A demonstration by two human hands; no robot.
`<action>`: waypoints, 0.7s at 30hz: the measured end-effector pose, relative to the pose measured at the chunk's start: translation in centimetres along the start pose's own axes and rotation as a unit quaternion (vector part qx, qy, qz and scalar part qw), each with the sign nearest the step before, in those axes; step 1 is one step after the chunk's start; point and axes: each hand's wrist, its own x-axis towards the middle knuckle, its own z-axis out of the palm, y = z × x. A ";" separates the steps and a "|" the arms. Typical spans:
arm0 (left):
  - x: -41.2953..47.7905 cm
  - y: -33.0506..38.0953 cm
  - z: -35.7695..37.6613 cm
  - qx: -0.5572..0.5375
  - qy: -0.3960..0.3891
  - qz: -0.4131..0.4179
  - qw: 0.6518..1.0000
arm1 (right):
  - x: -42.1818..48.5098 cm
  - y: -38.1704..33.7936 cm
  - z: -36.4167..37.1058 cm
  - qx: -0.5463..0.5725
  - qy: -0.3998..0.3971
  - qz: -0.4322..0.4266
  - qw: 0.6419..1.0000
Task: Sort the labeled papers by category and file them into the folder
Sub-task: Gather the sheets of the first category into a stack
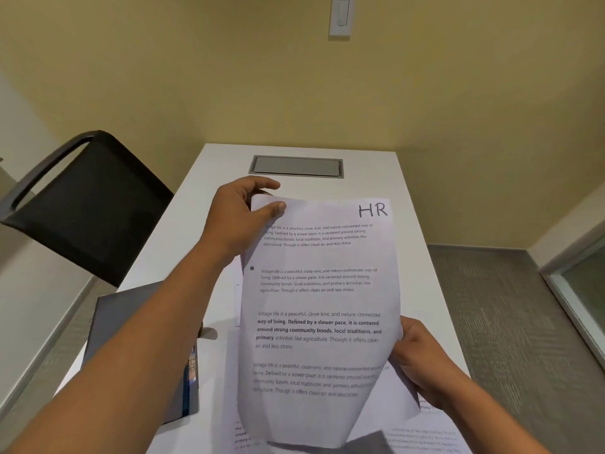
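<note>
A white printed sheet marked "HR" (322,303) in its top right corner is held up above the table, facing me. My left hand (240,221) pinches its top left corner between thumb and fingers. My right hand (420,358) grips its lower right edge. More printed papers (425,439) lie on the table below the sheet, partly hidden by it. A dark grey folder (131,322) with coloured tabs along its edge lies on the table at the left, mostly under my left forearm.
The white table (406,191) runs away from me to a yellow wall and has a grey cable hatch (296,166) near its far end. A black chair (88,204) stands at the table's left side. Grey carpet lies to the right.
</note>
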 end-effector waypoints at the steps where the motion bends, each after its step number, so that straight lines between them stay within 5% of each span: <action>1: 0.3 -0.2 -0.2 0.005 -0.002 -0.004 1.000 | 0.1 -0.2 0.0 0.003 0.005 0.003 1.000; 8: 1.7 -2.4 -0.9 0.025 0.073 0.021 0.997 | 0.7 -1.4 0.4 0.079 0.050 0.018 0.995; 14: 0.8 -4.6 -0.5 -0.094 0.170 -0.068 0.979 | 0.7 -2.0 1.5 0.106 0.043 0.028 0.993; 17: -1.0 -4.6 -1.1 -0.174 0.077 -0.192 0.963 | 0.6 -1.8 1.8 0.117 0.043 0.029 0.992; 21: -6.6 -5.0 -2.2 -0.330 -0.134 -0.312 0.881 | 0.5 -1.2 1.7 0.114 0.057 0.037 0.991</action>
